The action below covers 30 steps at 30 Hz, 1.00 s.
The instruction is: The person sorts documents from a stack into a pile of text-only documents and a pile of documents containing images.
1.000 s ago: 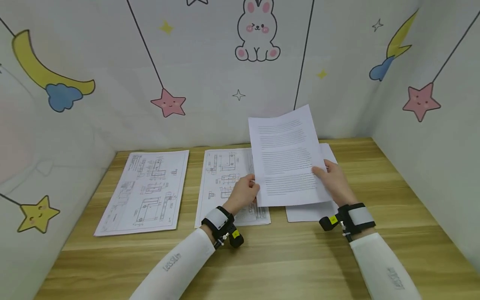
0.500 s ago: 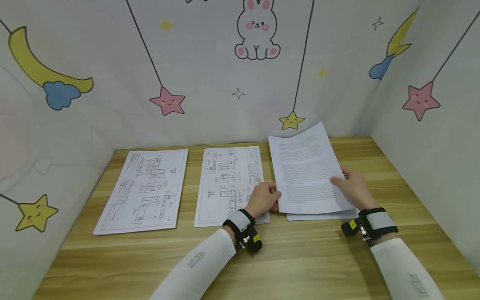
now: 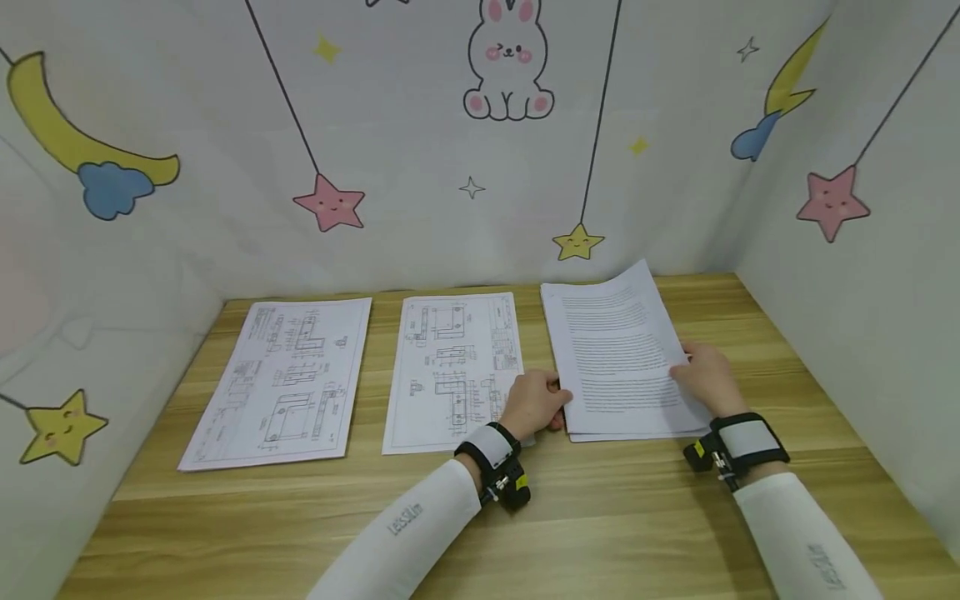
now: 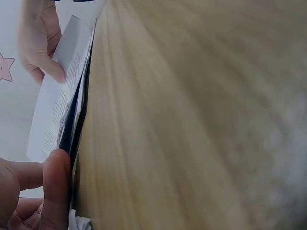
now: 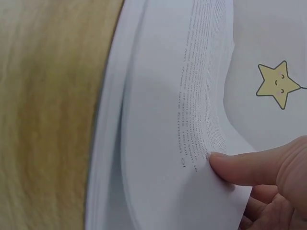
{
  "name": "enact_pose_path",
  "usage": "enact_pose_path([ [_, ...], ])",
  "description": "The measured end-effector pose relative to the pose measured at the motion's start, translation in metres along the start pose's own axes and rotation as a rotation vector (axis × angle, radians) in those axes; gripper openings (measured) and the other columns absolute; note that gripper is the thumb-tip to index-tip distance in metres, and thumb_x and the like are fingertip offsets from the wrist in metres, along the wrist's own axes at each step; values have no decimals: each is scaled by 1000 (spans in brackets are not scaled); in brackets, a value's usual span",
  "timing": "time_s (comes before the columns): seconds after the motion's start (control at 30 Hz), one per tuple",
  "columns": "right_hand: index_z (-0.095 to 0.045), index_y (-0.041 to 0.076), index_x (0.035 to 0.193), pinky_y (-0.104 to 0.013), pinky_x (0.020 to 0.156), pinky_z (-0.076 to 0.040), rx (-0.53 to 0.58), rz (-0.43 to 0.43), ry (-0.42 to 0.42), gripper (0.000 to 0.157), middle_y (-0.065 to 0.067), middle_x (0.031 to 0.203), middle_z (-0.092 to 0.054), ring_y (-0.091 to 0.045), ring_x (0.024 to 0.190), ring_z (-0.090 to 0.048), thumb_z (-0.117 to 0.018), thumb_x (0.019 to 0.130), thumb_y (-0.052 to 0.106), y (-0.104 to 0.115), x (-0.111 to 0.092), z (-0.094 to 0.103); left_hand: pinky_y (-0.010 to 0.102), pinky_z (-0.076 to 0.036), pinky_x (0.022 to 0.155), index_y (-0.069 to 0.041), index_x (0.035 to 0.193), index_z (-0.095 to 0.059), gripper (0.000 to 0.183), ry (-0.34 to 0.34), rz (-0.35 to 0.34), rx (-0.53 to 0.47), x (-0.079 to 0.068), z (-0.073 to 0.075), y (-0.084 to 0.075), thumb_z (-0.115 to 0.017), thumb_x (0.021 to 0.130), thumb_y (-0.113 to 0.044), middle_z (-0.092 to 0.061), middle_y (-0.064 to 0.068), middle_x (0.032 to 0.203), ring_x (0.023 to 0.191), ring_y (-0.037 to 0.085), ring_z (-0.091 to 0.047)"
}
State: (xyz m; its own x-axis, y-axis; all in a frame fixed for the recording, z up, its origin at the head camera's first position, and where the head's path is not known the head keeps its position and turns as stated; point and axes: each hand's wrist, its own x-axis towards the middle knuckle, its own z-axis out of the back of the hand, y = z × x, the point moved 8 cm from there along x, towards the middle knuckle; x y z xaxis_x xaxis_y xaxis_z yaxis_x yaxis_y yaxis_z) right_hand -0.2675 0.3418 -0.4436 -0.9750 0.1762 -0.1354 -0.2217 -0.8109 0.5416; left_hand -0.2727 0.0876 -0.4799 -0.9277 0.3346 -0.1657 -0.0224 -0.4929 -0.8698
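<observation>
A sheet of printed text (image 3: 615, 358) lies over a stack of white paper (image 5: 108, 120) at the table's right, its far right corner raised. My left hand (image 3: 534, 400) pinches the sheet's left edge low down, beside the drawings. At its right edge my right hand (image 3: 708, 379) grips it, thumb (image 5: 249, 167) on top and the other fingers curled beneath. The right wrist view shows the sheet bowed, with a narrow gap above the stack. How many sheets I hold cannot be told.
Two stacks of technical drawings lie on the wooden table (image 3: 600, 517): one in the middle (image 3: 450, 333), one at the left (image 3: 281, 383). A white patterned wall (image 3: 420, 125) stands behind the table and along its sides.
The sheet has moved right and down in both hands, from above the gap between two stacks onto the right stack. Over the last half second it has sunk lower and flatter.
</observation>
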Motion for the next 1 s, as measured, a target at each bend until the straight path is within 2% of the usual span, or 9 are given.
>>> enact_pose_path([
  [0.23,-48,-18,135,-61,89,-49,-191,-12,-52,53,-42,129,-53,-55,115,-56,-60,87,1,3,-5,-4,20,-33,41,-7,87,-68,11,18,-12,60,-4,0,2,-68,92,-17,-54,-2,44,35,8,-50],
  [0.27,-48,-16,136,-59,85,-51,-218,-20,-57,53,-41,129,-54,-53,112,-58,-60,87,2,3,-5,-4,20,-32,41,-6,90,-69,12,19,-12,66,-5,1,2,-68,92,-18,-53,-2,44,35,8,-50],
  [0.4,-52,-11,134,-47,63,-50,-290,-26,-99,50,-38,124,-57,-44,94,-62,-62,88,7,7,-7,-1,19,-40,40,-2,123,-67,35,15,3,73,-10,9,2,-64,95,-21,-59,0,48,37,8,-53],
  [0.47,-54,-10,134,-46,61,-50,-298,-14,-119,48,-38,124,-57,-43,92,-62,-60,89,9,13,-8,-1,20,-45,41,-3,133,-62,41,7,6,73,-13,16,0,-60,97,-22,-65,4,54,38,9,-56],
  [0.6,-55,-9,133,-48,63,-52,-263,48,-159,46,-38,129,-56,-44,97,-64,-55,94,16,34,-8,-2,21,-47,42,-1,129,-64,38,-7,-21,61,-17,33,-9,-55,99,-21,-72,15,70,40,9,-57],
  [0.67,-56,-8,133,-42,58,-49,-214,80,-178,46,-39,129,-56,-41,90,-64,-54,96,19,47,-7,-4,19,-44,42,-1,129,-64,38,-12,-23,60,-20,44,-12,-54,100,-22,-73,18,78,40,8,-55],
  [0.73,-57,-6,133,-35,50,-43,-175,106,-199,45,-38,127,-58,-33,74,-62,-52,97,20,61,-6,-7,17,-40,40,-2,130,-64,38,-17,-18,76,-23,56,-13,-52,101,-24,-74,18,83,41,8,-54],
  [0.9,-60,-3,131,-28,42,-35,-103,174,-264,41,-34,118,-63,-24,55,-53,-52,97,18,91,-6,-17,17,-33,39,-5,129,-66,38,-60,-29,201,-31,91,-6,-52,101,-27,-75,13,87,46,17,-62],
  [1.0,-62,-2,129,-31,45,-40,-76,212,-293,39,-32,118,-64,-28,65,-60,-54,96,18,105,-8,-26,19,-32,41,-6,127,-67,37,-112,-29,269,-37,115,3,-53,100,-28,-75,10,85,53,23,-68],
])
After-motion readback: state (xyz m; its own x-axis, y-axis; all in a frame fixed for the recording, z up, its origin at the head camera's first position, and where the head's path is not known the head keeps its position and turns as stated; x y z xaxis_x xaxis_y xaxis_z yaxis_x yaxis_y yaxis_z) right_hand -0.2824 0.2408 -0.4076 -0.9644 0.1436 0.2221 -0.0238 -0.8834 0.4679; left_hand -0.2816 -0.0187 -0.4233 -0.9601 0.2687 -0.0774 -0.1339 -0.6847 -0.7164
